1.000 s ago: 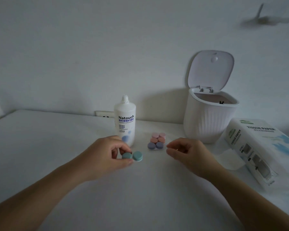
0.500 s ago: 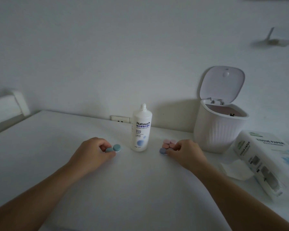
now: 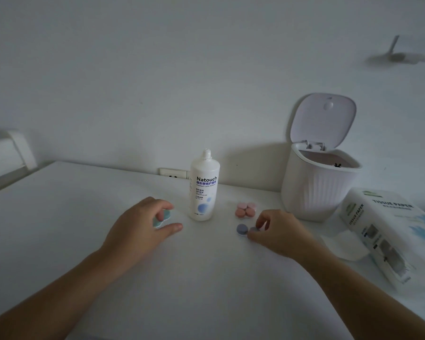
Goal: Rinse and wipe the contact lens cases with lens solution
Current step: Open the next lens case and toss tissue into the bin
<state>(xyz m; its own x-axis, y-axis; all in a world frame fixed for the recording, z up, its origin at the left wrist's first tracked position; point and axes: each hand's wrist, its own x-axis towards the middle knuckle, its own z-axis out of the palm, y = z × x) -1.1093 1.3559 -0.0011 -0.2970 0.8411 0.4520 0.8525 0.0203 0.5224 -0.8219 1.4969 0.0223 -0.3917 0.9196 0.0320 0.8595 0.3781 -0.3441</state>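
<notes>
**Desk inventory: lens cases, solution, tissue, bin**

- Left hand (image 3: pixel 138 227): curling fingers and thumb around the teal lens case (image 3: pixel 161 218), the grip grasping it at desk level, just left of the bottle.
- Right hand (image 3: pixel 277 230): pinching the right-hand cap of the purple lens case (image 3: pixel 246 229), the grip closing on it with fingertips; case lying on the desk, near-right of the bottle.
- Pink lens cases (image 3: pixel 245 210): sitting as a cluster of four round caps, just beyond the purple case, apart from both hands.
- Solution bottle (image 3: pixel 204 187): standing upright between the two hands, toward the far side, cap on, label reading "Natouch".
- White bin (image 3: pixel 314 190): standing far right against the wall, lid tilting open.
- Tissue pack (image 3: pixel 388 231): lying at the right edge, reading "TISSUE PAPER".
- Loose tissue sheet (image 3: pixel 346 244): lying flat beside the pack, near the right wrist.
- Desk (image 3: pixel 206 278): carrying all of the above, white surface.
</notes>
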